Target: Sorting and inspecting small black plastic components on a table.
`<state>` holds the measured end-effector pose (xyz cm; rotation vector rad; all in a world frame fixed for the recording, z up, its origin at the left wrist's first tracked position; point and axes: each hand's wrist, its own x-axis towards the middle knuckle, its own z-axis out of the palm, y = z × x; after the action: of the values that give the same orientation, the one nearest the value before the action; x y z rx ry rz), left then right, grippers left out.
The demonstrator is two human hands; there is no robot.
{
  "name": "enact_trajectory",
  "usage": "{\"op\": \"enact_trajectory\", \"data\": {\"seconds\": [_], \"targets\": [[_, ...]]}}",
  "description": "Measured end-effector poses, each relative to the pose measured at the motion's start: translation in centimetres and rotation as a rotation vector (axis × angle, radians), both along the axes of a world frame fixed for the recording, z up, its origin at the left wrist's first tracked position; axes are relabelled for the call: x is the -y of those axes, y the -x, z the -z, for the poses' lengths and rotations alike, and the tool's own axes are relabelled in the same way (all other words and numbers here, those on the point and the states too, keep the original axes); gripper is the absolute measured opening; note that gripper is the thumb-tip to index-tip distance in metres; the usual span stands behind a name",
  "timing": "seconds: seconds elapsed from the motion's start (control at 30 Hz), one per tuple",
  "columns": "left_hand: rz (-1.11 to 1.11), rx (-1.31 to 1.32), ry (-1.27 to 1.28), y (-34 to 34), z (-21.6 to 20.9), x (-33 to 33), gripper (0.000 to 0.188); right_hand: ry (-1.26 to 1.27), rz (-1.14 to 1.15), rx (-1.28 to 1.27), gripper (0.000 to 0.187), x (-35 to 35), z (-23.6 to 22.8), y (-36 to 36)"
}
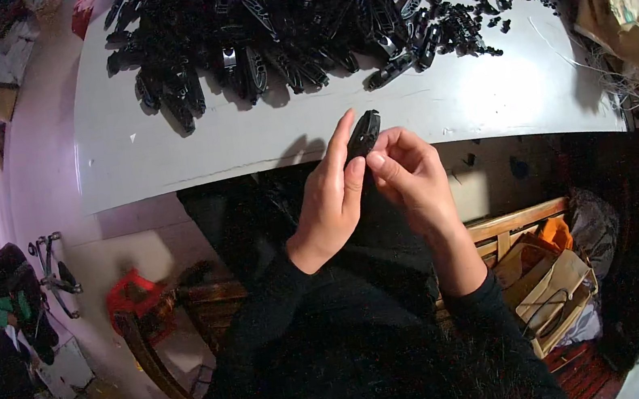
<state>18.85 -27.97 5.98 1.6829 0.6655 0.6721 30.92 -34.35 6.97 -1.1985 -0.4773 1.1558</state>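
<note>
A small, elongated black plastic piece point(364, 133) is held up just off the near edge of the white table. My left hand point(325, 207) grips it from the left, fingers straight along its side and thumb at its lower end. On the other side, my right hand point(419, 181) has its thumb and curled index finger pinched together at the piece's lower right. Whether a smaller part is between those fingertips is hidden. Beyond my hands, a large heap of similar black plastic pieces point(252, 13) covers the far part of the table.
Small black parts point(488, 4) are scattered at the right of the white tabletop point(191, 156). Tangled clear threads point(626, 87) hang at its right corner. Below stand a wooden chair point(145, 354), a red plastic stool point(138, 302) and an open cardboard box point(558, 301).
</note>
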Motion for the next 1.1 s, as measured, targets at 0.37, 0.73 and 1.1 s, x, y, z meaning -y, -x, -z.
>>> {"op": "enact_trajectory", "data": {"seconds": [0.37,0.73,1.1], "targets": [[-0.034,-0.071,0.028,0.9,0.4,0.4,0.048,-0.007,-0.010,0.009,0.019,0.1,0.5,1.4],[-0.012,-0.044,-0.237,1.4,0.0,0.4,0.047,0.007,0.056,0.197,0.014,0.3,1.2,2.0],[0.036,0.032,-0.061,1.8,0.2,0.3,0.049,0.074,-0.199,0.004,0.011,0.4,0.1,0.7]]}}
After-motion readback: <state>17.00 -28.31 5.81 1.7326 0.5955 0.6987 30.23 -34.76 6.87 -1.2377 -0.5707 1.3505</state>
